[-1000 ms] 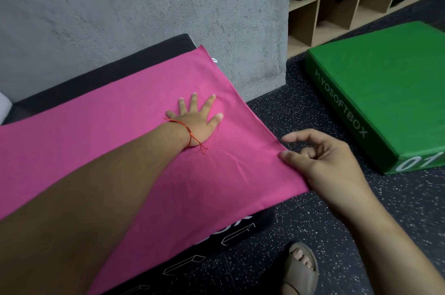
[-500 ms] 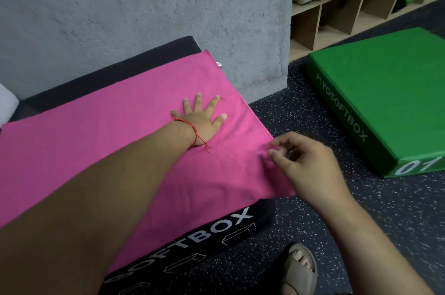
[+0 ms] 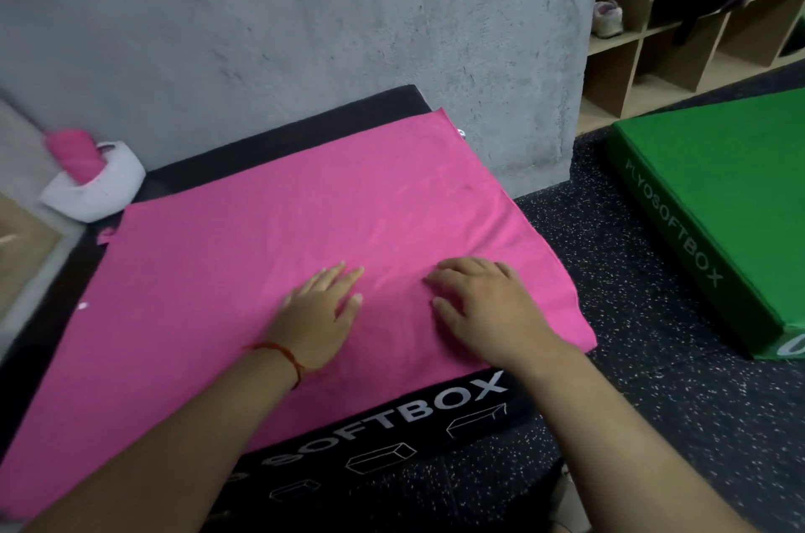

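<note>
A pink cloth (image 3: 270, 254) lies spread flat over a black soft box (image 3: 392, 415) that stands against a grey concrete wall. My left hand (image 3: 320, 315), with a red thread bracelet at the wrist, rests palm down on the cloth near its front edge. My right hand (image 3: 483, 306) lies palm down on the cloth just to the right of it, fingers pointing left and slightly bent. Neither hand holds anything. The cloth's right edge hangs a little past the box.
A green soft box (image 3: 714, 201) lies on the speckled dark floor (image 3: 631, 423) at the right. A white pouch with a rolled pink cloth (image 3: 87, 175) sits at the far left. Wooden cubby shelves (image 3: 653, 53) with shoes stand behind at the right.
My left hand has slid back toward me along the cloth. My right hand let go of the cloth's right corner and now lies flat on it. The view shifted left.
</note>
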The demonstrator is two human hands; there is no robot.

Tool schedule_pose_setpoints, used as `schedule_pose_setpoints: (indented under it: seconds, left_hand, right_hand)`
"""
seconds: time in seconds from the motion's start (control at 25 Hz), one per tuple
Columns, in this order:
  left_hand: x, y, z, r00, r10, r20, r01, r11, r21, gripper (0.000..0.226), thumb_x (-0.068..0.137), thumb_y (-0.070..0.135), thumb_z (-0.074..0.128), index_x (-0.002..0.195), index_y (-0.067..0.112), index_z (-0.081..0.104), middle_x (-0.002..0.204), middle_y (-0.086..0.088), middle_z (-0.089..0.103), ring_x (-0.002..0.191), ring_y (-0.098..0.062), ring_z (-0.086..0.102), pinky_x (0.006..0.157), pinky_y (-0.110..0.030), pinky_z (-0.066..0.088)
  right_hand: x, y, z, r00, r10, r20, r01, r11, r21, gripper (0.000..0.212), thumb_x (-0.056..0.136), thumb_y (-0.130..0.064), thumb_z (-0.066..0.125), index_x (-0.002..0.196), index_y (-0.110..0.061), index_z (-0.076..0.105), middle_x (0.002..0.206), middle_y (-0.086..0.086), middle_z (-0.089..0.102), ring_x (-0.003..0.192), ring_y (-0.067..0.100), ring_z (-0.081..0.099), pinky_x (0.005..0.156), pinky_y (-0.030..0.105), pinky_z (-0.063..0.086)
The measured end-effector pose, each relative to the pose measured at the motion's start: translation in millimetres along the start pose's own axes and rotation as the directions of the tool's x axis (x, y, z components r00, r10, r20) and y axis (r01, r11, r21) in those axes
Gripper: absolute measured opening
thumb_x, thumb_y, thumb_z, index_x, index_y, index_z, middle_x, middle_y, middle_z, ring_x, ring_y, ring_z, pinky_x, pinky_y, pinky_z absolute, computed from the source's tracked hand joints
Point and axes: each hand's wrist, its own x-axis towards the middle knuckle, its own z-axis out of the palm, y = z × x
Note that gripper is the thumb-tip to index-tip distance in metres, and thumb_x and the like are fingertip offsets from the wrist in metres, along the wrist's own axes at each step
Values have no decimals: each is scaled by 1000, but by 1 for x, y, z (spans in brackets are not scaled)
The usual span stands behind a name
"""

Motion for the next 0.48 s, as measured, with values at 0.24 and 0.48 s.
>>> schedule_pose_setpoints:
  seconds: [0.24, 0.48]
  left_hand:
    - [-108, -122, 9, 982, -167, -83, 167, 986, -12, 68, 97, 62, 19, 159, 40, 37, 165, 2, 38, 150, -24, 38, 124, -44, 32]
    - [-212, -256, 27, 822, -549, -151, 529, 835, -154, 59, 100, 57, 40, 147, 23, 52, 153, -8, 52, 137, -37, 51, 111, -56, 44]
  right_hand:
    - [-1, -17, 18, 997, 75, 26, -72, 993, -92, 46, 103, -57, 46, 143, -39, 60, 152, -13, 55, 143, 19, 47, 117, 51, 37]
    - [-49, 22, -6, 854, 494, -161, -499, 867, 15, 46, 98, -54, 59, 140, -37, 61, 150, 0, 56, 137, 35, 51, 113, 59, 41]
